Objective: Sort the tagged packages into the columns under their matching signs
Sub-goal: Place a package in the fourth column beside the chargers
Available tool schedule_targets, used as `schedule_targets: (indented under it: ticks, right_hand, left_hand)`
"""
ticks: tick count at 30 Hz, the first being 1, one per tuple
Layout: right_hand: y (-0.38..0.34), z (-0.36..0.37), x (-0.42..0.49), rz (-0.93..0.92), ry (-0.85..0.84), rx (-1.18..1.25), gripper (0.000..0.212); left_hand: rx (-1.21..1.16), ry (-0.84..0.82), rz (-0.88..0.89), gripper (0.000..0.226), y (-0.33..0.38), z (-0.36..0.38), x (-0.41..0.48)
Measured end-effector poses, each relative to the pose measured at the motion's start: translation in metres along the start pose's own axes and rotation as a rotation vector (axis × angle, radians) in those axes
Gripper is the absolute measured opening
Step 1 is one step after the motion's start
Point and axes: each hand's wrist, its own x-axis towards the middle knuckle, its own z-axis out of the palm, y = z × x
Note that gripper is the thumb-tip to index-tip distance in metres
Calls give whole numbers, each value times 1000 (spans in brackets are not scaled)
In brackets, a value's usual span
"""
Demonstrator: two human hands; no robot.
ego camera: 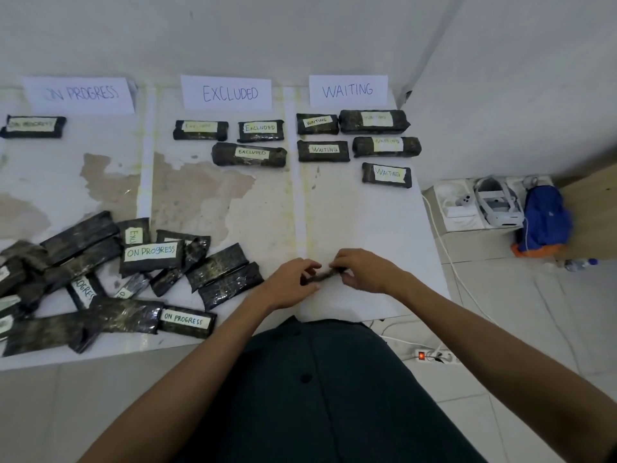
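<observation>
White walls meet in a corner behind a scuffed white worktop (350, 212), which pale strips split into three columns. At the far left, an ON PROGRESS sign (80, 94) stands against the wall, with a single tagged black package (33, 127) lying just below it. Nearer the front edge on that side, an unsorted pile of black packages (100, 275) lies jumbled and overlapping. A few tags face up and read ON PROGRESS, while others are face down or partly covered.

In the middle column, the EXCLUDED sign (227, 92) has three packages under it: two side by side (200, 130) (261, 131) and a third (249, 154) just below the right one.

Close to the front edge, at the near end of the right-hand column, the person's left hand (293, 282) and right hand (364, 270) meet over the worktop. Their fingers are curled in and pinch a small dark package (322, 277) between them, one hand at each end. Its tag cannot be read from here.

Farther back, the WAITING sign (348, 90) heads five tagged packages: two in a row (317, 123) (374, 121), two more beneath (323, 151) (386, 147), and one alone (386, 175) at the lower right.

On the tiled floor to the right of the worktop sits an open white box (444, 225) holding a headset (497, 203). A blue bag (546, 218) leans just beside it, and a white cable (444, 242) trails down to a power strip (434, 355).
</observation>
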Motion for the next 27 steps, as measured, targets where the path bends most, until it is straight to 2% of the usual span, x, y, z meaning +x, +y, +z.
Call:
schedule_targets:
  ticks: [2, 4, 7, 10, 13, 15, 17, 21, 22, 25, 27]
  right_hand:
    - [-2, -6, 3, 71, 67, 183, 35]
    - [-4, -10, 5, 106, 114, 309, 31]
    - [-3, -11, 9, 152, 110, 400, 28]
    - [-4, -14, 11, 205, 136, 501, 24]
    - [-11, -16, 9, 284, 218, 665, 20]
    - [-20, -15, 10, 358, 290, 790, 18]
    - [-28, -11, 13, 400, 307, 845, 19]
    - [-33, -16, 24, 417, 317, 821, 28]
    - [-33, -20, 26, 420, 335, 836, 31]
    - [-33, -34, 34, 431, 376, 901, 33]
    - [-28, -44, 39, 417, 393, 910, 34]
  left_hand:
    - [-78, 97, -39, 30, 1, 0, -1]
    - [-135, 155, -96, 30, 1, -3, 0]
    - [-185, 158, -143, 30, 2, -8, 1]
    - [-304, 235, -220, 30, 2, -14, 1]
    - [-537, 299, -423, 37, 7, -21, 5]
    - [-831, 300, -552, 50, 15, -27, 10]
    - [-965, 313, -581, 59, 25, -31, 17]
    - [-601, 301, -458, 18, 52, -34, 28]
    - [-604, 293, -444, 21, 57, -35, 32]
    - [-663, 315, -432, 50, 67, -37, 48]
    - [-581, 353, -400, 57, 69, -39, 64]
